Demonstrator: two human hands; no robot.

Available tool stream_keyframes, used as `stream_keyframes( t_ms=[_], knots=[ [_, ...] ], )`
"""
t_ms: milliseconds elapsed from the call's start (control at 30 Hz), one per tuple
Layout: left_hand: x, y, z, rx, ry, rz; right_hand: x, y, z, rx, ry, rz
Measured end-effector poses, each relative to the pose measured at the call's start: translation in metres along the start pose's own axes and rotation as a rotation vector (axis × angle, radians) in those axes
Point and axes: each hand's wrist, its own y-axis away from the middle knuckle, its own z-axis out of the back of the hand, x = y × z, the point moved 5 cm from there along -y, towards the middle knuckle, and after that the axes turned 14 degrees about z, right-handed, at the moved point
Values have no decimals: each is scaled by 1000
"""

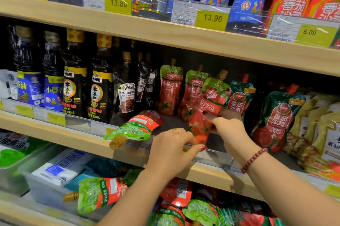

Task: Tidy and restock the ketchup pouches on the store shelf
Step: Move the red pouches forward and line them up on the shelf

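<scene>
Pouches are what we sort here, and the one in hand is the tilted ketchup pouch (207, 109), its long axis leaning from a base at the shelf's front lip up and right to its gold cap. Our right hand (227, 127) has its fingers (209, 116) pinched on the pouch's lower middle, so it hangs just in front of the two upright ketchup pouches (170, 89) behind it. Our left hand (173, 149) rests on the shelf edge (128, 152), fingers curled loosely over the price rail and grasping nothing that we can make out. Just to its left lies the fallen ketchup pouch (134, 128), flat on its side, cap poking out past the lip (toward us and to the left). We judge that the left hand is the nearer one for standing it up, reaching leftward.
</scene>
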Motion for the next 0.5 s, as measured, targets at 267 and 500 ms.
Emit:
stream_keyframes(
  t_ms=[267, 500],
  knots=[
    [2, 0, 3, -50, 37, -100, 7, -41, -35, 142, -23, 149],
    [7, 0, 0, -59, 78, -129, -5, -53, -67, 316, 14, 198]
  ],
)
